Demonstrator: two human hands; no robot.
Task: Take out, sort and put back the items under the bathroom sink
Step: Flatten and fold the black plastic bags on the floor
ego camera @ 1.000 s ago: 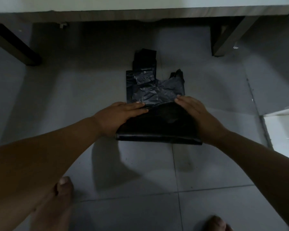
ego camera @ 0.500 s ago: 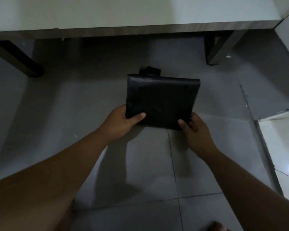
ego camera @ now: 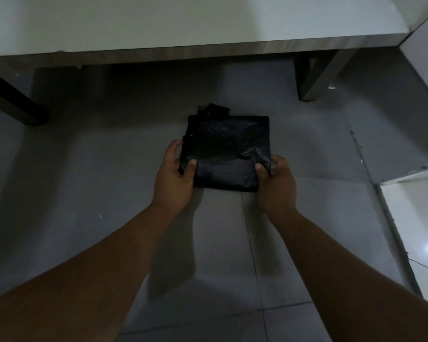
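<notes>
Dim grey tiled floor beneath counter

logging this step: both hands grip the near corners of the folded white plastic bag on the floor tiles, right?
Not quite: the head view shows the folded plastic bag is black, not white. The left hand and right hand do grip its near corners, over the floor tiles.

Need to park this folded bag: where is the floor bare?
Bare tile lies left of the black plastic bag, toward the dark left leg, and between the forearms. Right, free up to the white panel. Both hands crowd the bag's near edge.
</notes>
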